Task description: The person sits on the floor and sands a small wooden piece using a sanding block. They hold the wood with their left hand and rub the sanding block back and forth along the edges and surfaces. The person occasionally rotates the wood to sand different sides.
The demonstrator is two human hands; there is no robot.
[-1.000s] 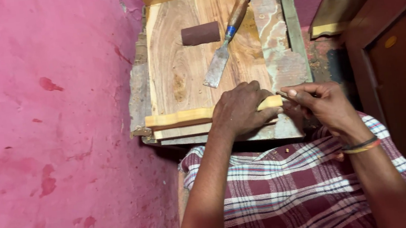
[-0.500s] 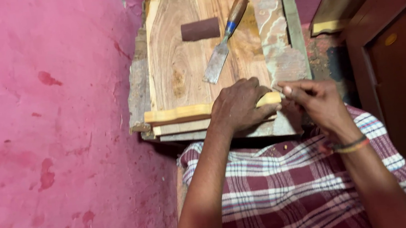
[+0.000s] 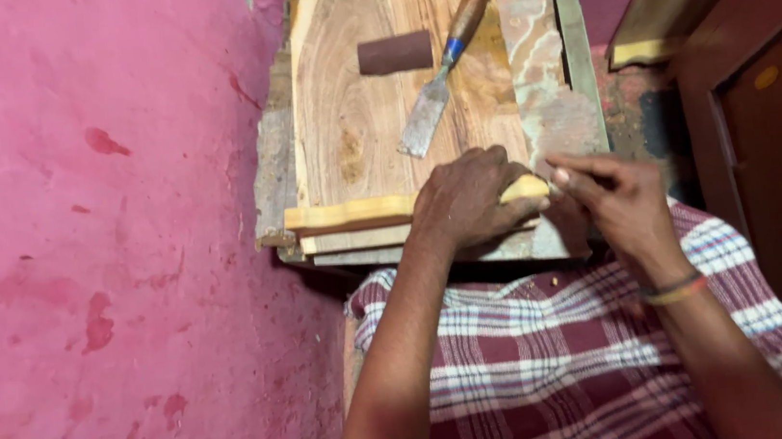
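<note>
Yellowish wood strip point(image 3: 352, 212) lying crosswise along the near edge of a wooden board point(image 3: 351, 117), at about 6 o'clock on that board. Pressed down at its right end by the left hand point(image 3: 467, 204), palm flat on top, fingers curled over the far edge and closed against the strip. Only the strip's tip point(image 3: 531, 186) showing past the knuckles at 3 o'clock of that hand.

Right hand point(image 3: 617, 201) just beside that tip, at 3 o'clock of the left hand, fingers pinched together, thumb and forefinger pointing toward the strip's end. Cannot tell whether anything thin sits in the pinch; blurred there. Band point(image 3: 674, 290) of dark and orange round the right wrist.

Further up the board, at 12 o'clock from the left hand, a chisel point(image 3: 442, 64) with a wooden handle and a blue collar, lying slantwise, blade toward 7 o'clock, handle toward 1 o'clock. Just beside the handle, at 9 o'clock of it, a dark brown cylinder point(image 3: 395, 53) lying on its side, apart from both hands.

Beneath the strip, two paler battens point(image 3: 355, 241) stacked at the board's near edge. Worn greenish plank point(image 3: 543, 49) along the board's 3 o'clock side. Pink, stained floor point(image 3: 104, 250) filling everything toward 9 o'clock. Checked maroon and white cloth point(image 3: 541, 359) over the lap at 6 o'clock.
</note>
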